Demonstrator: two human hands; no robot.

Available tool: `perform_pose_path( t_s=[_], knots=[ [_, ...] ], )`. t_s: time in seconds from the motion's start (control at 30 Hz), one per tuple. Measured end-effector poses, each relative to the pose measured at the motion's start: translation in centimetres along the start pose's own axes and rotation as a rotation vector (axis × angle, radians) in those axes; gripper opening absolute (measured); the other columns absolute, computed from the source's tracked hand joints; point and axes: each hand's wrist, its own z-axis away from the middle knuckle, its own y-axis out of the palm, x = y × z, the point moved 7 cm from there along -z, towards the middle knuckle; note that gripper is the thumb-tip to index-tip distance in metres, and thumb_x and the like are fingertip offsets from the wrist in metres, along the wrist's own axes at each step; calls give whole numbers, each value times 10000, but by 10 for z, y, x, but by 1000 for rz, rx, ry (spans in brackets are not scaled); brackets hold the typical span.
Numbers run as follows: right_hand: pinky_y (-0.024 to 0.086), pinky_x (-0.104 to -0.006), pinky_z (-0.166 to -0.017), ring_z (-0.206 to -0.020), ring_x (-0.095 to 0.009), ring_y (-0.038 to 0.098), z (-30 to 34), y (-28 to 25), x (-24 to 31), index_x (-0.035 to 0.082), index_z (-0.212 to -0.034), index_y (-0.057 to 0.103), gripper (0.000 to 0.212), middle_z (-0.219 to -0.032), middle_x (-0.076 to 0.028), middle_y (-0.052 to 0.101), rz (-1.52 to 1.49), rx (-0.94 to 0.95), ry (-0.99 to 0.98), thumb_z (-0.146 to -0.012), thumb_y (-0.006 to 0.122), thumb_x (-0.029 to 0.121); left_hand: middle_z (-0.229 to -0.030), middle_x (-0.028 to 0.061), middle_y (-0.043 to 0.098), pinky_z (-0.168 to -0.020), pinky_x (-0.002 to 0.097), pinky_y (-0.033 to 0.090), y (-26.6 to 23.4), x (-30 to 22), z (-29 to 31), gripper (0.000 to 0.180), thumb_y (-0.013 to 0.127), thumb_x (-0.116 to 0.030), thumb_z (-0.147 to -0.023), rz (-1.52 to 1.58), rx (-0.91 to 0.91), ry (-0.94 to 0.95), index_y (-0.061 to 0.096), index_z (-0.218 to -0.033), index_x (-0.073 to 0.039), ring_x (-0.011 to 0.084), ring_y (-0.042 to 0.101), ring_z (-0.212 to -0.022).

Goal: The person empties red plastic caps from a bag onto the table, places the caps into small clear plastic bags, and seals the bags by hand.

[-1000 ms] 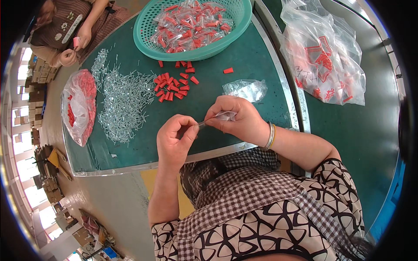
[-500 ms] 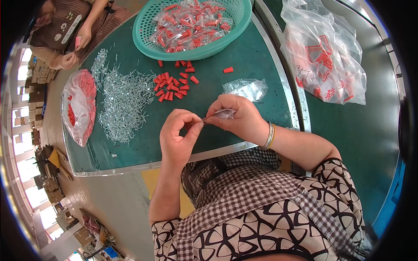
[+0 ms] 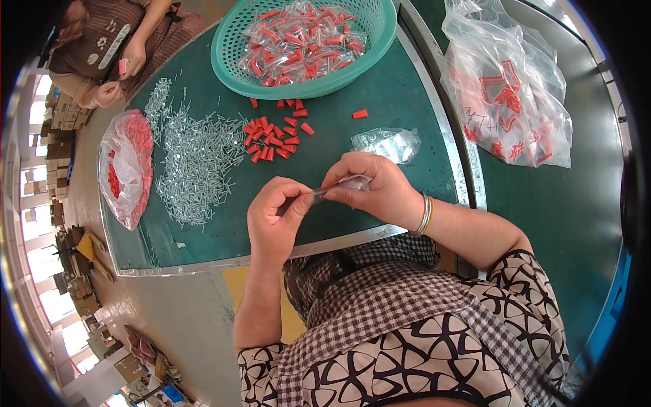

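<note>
A small clear plastic bag (image 3: pixel 355 183) is pinched between my two hands above the front of the green table. My left hand (image 3: pixel 277 211) grips one edge between thumb and forefinger. My right hand (image 3: pixel 377 186) holds the rest of the bag, its fingers closed round it. Just beyond the right hand lies a pile of flat clear bags (image 3: pixel 388 144). Several red tapered plastic pieces (image 3: pixel 272 139) lie loose in the middle of the table, with one red piece (image 3: pixel 359 114) apart to the right. A spread of metal screws (image 3: pixel 198 163) covers the left part.
A green basket (image 3: pixel 224 64) at the back holds many filled bags with red pieces. A bag of red pieces (image 3: pixel 141 146) stands at the table's left edge. Right of the metal rim lies a large clear bag (image 3: pixel 519 88). Another person (image 3: pixel 108 54) works at the far left.
My hands have drawn slightly apart, and more of the clear bag's edge shows between my fingers. The whole view has shifted a little.
</note>
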Motion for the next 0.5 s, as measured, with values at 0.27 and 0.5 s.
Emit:
perform_pose_path(
  t_s=[0.27, 0.5],
  knots=[
    [494, -341, -671, -761, -238, 627, 7, 3, 4, 55, -874, 693, 111, -790, -79, 621, 191, -22, -180, -782, 750, 81, -809, 48, 610, -642, 257, 460, 9, -15, 4, 103, 722, 20, -795, -103, -12, 54, 638, -847, -6, 137, 578, -719],
    [495, -344, -657, -734, -232, 630, 5, -6, 6, 54, -847, 694, 96, -771, -74, 628, 179, -83, -130, -784, 753, 96, -800, 23, 584, -623, 214, 438, 3, -5, 2, 95, 709, -12, -841, -108, -33, 54, 617, -847, 11, 91, 539, -674]
  ],
)
